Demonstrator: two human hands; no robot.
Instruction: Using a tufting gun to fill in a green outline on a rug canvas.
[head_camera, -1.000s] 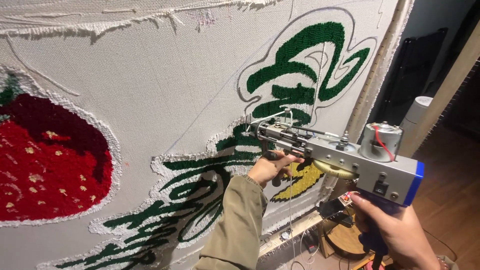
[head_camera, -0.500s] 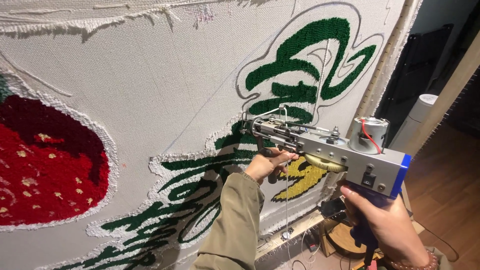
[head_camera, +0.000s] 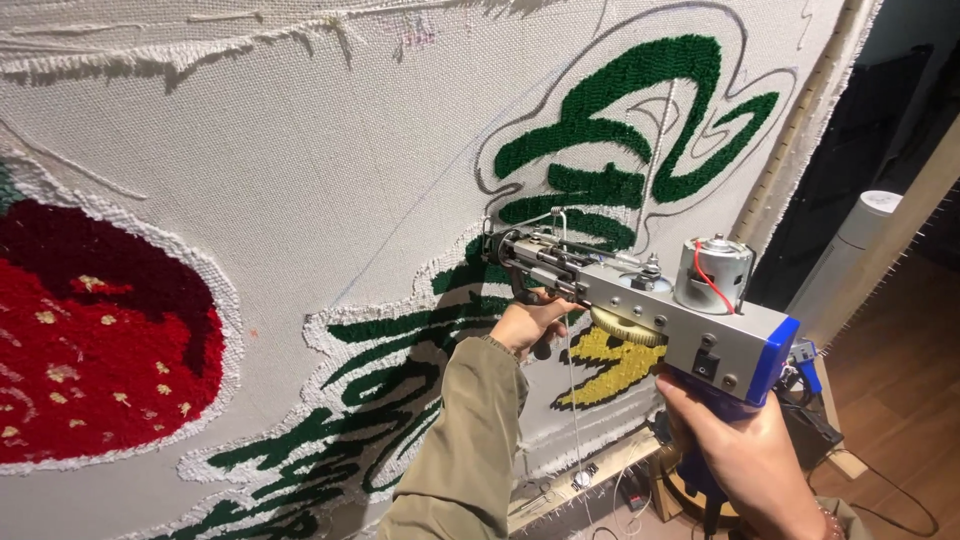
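A grey and blue tufting gun (head_camera: 660, 305) points its needle at a stretched white cloth (head_camera: 300, 180) with green tufted shapes (head_camera: 620, 110). My left hand (head_camera: 530, 322) grips the gun's front handle under the barrel, close to the cloth. My right hand (head_camera: 745, 450) holds the blue rear grip at the lower right. A thin white yarn (head_camera: 655, 150) runs down the cloth to the gun's tip. A yellow tufted patch (head_camera: 615, 365) lies just behind the gun.
A big red tufted strawberry (head_camera: 90, 350) fills the cloth's left side. The frame's wooden edge (head_camera: 790, 140) with tack strips runs down the right. A white cylinder (head_camera: 845, 260) stands beyond it, over a wooden floor (head_camera: 900, 400) with cables.
The gun and both hands have shifted slightly left and up along the cloth, staying near the green and yellow tufted shapes. Both grips are unchanged.
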